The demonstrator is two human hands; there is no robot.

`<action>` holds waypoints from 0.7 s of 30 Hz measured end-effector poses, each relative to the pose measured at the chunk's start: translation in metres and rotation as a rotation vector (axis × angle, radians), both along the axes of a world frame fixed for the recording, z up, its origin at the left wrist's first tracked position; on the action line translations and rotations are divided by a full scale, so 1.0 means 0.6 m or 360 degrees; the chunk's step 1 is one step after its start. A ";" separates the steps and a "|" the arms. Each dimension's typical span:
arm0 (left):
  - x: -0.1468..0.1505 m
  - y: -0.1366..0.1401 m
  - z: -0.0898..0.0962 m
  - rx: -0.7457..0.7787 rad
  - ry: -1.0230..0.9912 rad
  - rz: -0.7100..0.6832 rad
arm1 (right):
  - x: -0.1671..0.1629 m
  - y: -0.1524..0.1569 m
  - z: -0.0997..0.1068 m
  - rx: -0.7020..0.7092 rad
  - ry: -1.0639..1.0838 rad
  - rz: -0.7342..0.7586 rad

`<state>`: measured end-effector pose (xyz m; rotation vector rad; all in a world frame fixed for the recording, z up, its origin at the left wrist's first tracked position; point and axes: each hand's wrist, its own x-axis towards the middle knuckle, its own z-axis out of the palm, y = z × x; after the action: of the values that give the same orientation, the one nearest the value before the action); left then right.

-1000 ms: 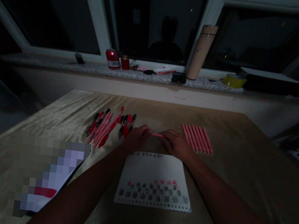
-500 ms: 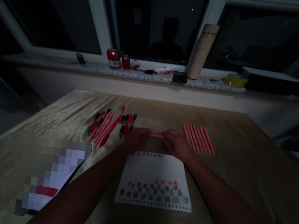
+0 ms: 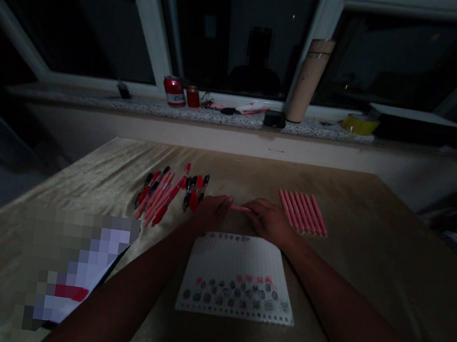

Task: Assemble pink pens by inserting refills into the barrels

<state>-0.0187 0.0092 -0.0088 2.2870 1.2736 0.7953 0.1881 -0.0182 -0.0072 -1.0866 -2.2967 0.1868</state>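
Note:
A pink pen (image 3: pixel 240 208) lies level between my two hands, just beyond the notepad sheet. My left hand (image 3: pixel 213 212) is closed on its left end, and my right hand (image 3: pixel 267 218) pinches the right end; the fingers cover both tips. Right of my right hand, several pink pens (image 3: pixel 302 213) lie side by side in a neat slanted row. To the left of my left hand is a loose pile of pink, red and black pens (image 3: pixel 160 196), with a smaller cluster of red and black pens (image 3: pixel 196 189) beside it.
Lined paper (image 3: pixel 237 264) with black and red scribbled marks lies between my forearms. A blurred-out flat item (image 3: pixel 89 270) is at left. On the windowsill (image 3: pixel 136 104) stand a red can (image 3: pixel 174 91), a red jar (image 3: pixel 193 97), a cardboard tube (image 3: pixel 308 83) and yellow tape (image 3: pixel 360 124).

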 end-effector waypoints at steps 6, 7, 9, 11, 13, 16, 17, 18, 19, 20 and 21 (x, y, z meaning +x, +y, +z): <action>-0.001 -0.002 0.002 -0.0049 -0.0058 0.0011 | 0.002 0.002 -0.003 0.0018 0.0009 0.0001; -0.001 -0.002 0.002 -0.0055 -0.0090 0.0010 | 0.002 0.002 -0.004 0.0016 0.0009 -0.0015; -0.003 -0.002 -0.001 -0.0078 -0.0143 0.0013 | 0.002 0.001 -0.003 0.0007 0.0009 -0.0043; -0.005 0.000 -0.005 -0.0100 -0.0170 0.0014 | 0.002 0.001 -0.002 0.0007 0.0015 -0.0055; -0.007 0.002 -0.009 -0.0105 -0.0181 0.0001 | 0.002 0.001 -0.001 0.0009 0.0019 -0.0052; -0.008 0.004 -0.012 -0.0112 -0.0198 -0.0004 | 0.002 0.001 -0.001 0.0003 0.0021 -0.0056; -0.008 0.005 -0.012 -0.0109 -0.0197 0.0008 | 0.002 0.001 -0.001 0.0004 0.0022 -0.0061; -0.008 0.004 -0.012 -0.0104 -0.0191 0.0017 | 0.001 0.002 -0.002 0.0005 0.0021 -0.0064; -0.007 0.004 -0.010 -0.0097 -0.0184 0.0023 | 0.001 0.002 -0.002 0.0009 0.0018 -0.0061; -0.006 0.003 -0.009 -0.0092 -0.0179 0.0021 | 0.000 0.002 -0.002 0.0013 0.0017 -0.0054; -0.006 0.003 -0.007 -0.0087 -0.0174 0.0015 | 0.000 0.002 -0.002 0.0017 0.0017 -0.0045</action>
<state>-0.0220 0.0109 -0.0132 2.1648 1.2430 0.8656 0.1881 -0.0171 -0.0084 -1.1097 -2.2693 0.1689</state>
